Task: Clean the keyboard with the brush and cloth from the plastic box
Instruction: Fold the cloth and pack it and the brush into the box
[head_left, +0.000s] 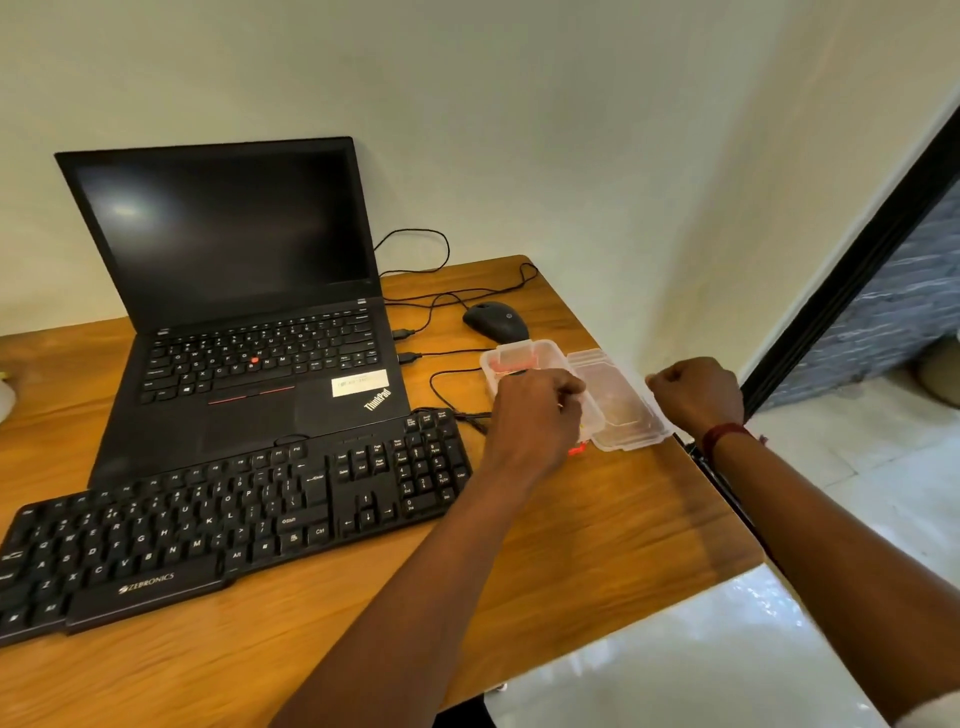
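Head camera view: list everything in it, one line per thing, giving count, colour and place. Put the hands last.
table: one, orange-brown wood, carries everything else.
laptop: one, black, open with a dark screen, back left.
keyboard: one, black, front left, in front of the laptop.
mouse: one, black, back right, behind the box.
cables: several, black, between laptop, mouse and keyboard.
plastic box: one, clear, open, near the table's right edge.
lid: one, clear, folded out to the box's right.
wrist band: one, dark red, on the right wrist.
left hand: fingers curled, over the open box; whether it holds anything is hidden.
right hand: fingers curled, at the lid's right edge.
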